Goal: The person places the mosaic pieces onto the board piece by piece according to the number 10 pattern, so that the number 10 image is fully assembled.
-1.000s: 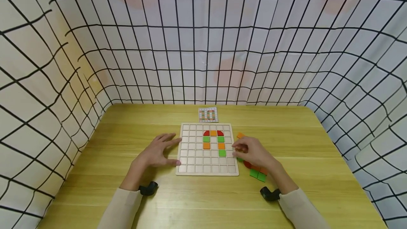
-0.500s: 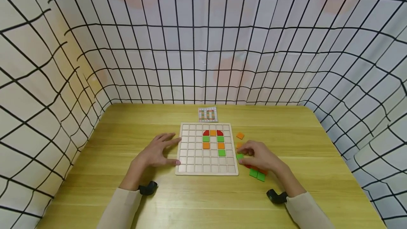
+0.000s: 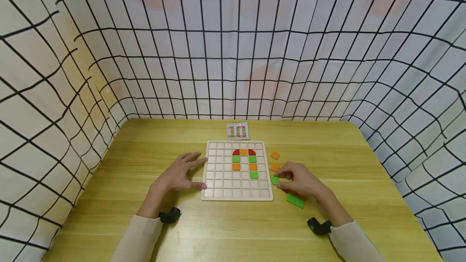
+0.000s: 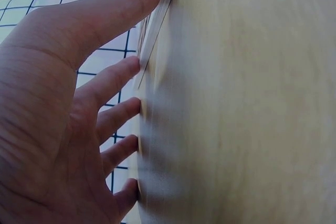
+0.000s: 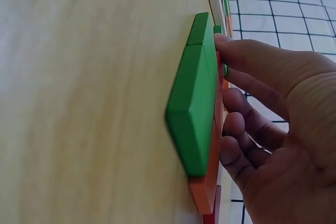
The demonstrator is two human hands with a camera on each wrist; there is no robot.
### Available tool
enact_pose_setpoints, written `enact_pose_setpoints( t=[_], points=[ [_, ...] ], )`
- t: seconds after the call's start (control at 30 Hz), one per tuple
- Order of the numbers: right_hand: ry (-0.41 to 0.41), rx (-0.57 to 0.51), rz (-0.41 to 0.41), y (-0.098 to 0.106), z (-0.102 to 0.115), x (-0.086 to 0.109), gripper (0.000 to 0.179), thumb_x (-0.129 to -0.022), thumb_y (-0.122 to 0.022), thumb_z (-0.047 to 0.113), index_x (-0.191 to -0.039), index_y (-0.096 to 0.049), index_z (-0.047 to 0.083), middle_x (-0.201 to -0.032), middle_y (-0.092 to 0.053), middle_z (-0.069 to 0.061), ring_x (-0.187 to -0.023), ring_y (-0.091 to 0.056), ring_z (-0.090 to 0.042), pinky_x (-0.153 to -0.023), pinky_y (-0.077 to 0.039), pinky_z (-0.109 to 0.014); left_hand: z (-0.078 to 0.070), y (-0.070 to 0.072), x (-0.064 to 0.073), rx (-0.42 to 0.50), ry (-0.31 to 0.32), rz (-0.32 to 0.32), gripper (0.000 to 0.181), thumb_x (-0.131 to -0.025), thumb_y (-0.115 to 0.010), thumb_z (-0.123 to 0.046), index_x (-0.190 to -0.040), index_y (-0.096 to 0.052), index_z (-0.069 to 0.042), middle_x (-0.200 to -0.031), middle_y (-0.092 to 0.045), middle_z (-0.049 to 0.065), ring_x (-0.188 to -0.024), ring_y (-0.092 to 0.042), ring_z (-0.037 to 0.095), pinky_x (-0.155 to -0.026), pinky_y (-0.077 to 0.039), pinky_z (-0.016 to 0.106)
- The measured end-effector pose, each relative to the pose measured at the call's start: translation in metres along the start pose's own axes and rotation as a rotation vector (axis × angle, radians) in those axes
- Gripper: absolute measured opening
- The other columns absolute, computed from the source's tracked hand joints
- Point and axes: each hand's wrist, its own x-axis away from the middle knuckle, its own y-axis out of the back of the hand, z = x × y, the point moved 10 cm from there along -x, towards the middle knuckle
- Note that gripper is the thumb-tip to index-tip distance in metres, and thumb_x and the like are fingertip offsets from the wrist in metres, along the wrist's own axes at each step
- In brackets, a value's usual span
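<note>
While the left hand (image 3: 179,173) rests spread, gripping nothing, against the wooden grid board (image 3: 222,179), the right hand (image 3: 299,178) curls beside loose coloured tiles (image 3: 295,201); cannot tell whether it pinches one.

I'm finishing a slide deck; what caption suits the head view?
Left hand touching the partly filled grid board, right hand at loose colored tiles beside it.

We could read no text or numbers; the printed card (image 3: 238,131) showed too small to decipher.

Left hand (image 3: 180,174) splayed, right hand (image 3: 299,179) curled
</note>
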Motion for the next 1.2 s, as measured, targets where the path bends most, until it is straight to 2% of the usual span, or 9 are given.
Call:
enact_pose_setpoints(
  t=[0.2, 0.4, 0.67, 0.83, 0.93, 1.1, 1.2],
  points=[
    [-0.032, -0.012, -0.03, 0.004, -0.002, 0.001, 0.025, -0.087, -0.085, 0.026, -0.108, -0.077, 0.015, -0.091, -0.064, 0.004, -0.077, -0.053, -0.01, -0.066, -0.047, -0.022, -0.001, 0.001, 0.0, 0.007, 0.003, -0.003, 0.093, -0.08, -0.079, -0.065, -0.157, -0.046, -0.026, -0.169, -0.031, 0.012, -0.154, -0.025, 0.046, -0.116, -0.029, 0.074],
    [-0.079, -0.055, -0.07, 0.012, 0.002, -0.002, 0.027, -0.087, -0.085, 0.026, -0.109, -0.076, 0.014, -0.092, -0.065, 0.001, -0.079, -0.054, -0.016, -0.066, -0.047, -0.023, 0.0, 0.0, 0.0, 0.004, -0.004, -0.011, 0.093, -0.079, -0.079, -0.066, -0.157, -0.046, -0.026, -0.168, -0.032, 0.012, -0.153, -0.026, 0.046, -0.116, -0.029, 0.073],
    [-0.06, -0.083, -0.086, 0.013, 0.015, -0.014, 0.026, -0.087, -0.085, 0.026, -0.109, -0.076, 0.016, -0.089, -0.061, 0.001, -0.08, -0.053, -0.017, -0.065, -0.045, -0.023, 0.001, -0.001, -0.001, -0.003, -0.016, -0.018, 0.093, -0.079, -0.078, -0.068, -0.157, -0.047, -0.027, -0.168, -0.033, 0.012, -0.153, -0.026, 0.046, -0.116, -0.03, 0.073],
    [-0.04, -0.108, -0.077, 0.003, 0.028, -0.026, 0.027, -0.086, -0.086, 0.024, -0.109, -0.077, 0.015, -0.086, -0.06, -0.004, -0.078, -0.051, -0.019, -0.065, -0.042, -0.023, 0.001, 0.0, -0.001, -0.004, -0.017, -0.019, 0.093, -0.079, -0.078, -0.068, -0.156, -0.047, -0.027, -0.167, -0.034, 0.013, -0.153, -0.027, 0.046, -0.116, -0.03, 0.073],
    [0.003, -0.11, -0.065, -0.004, 0.039, -0.035, 0.028, -0.086, -0.086, 0.024, -0.11, -0.077, 0.013, -0.086, -0.062, -0.005, -0.077, -0.052, -0.021, -0.065, -0.042, -0.023, 0.0, 0.0, -0.001, -0.001, -0.015, -0.017, 0.092, -0.079, -0.078, -0.067, -0.156, -0.047, -0.027, -0.167, -0.034, 0.013, -0.153, -0.027, 0.046, -0.117, -0.03, 0.073],
    [0.064, -0.115, -0.058, -0.018, 0.056, -0.048, 0.026, -0.087, -0.085, 0.021, -0.109, -0.078, 0.01, -0.088, -0.065, -0.005, -0.075, -0.052, -0.016, -0.064, -0.043, -0.021, 0.0, 0.0, -0.001, 0.002, -0.011, -0.018, 0.092, -0.079, -0.079, -0.066, -0.156, -0.047, -0.027, -0.167, -0.033, 0.013, -0.153, -0.027, 0.046, -0.117, -0.029, 0.073],
    [0.056, -0.121, -0.054, -0.028, 0.062, -0.054, 0.026, -0.086, -0.086, 0.021, -0.107, -0.078, 0.01, -0.088, -0.064, -0.006, -0.076, -0.051, -0.014, -0.064, -0.042, -0.021, 0.0, 0.0, -0.001, 0.003, -0.011, -0.02, 0.092, -0.079, -0.079, -0.065, -0.156, -0.047, -0.027, -0.167, -0.034, 0.013, -0.153, -0.027, 0.046, -0.117, -0.029, 0.073]
  ],
)
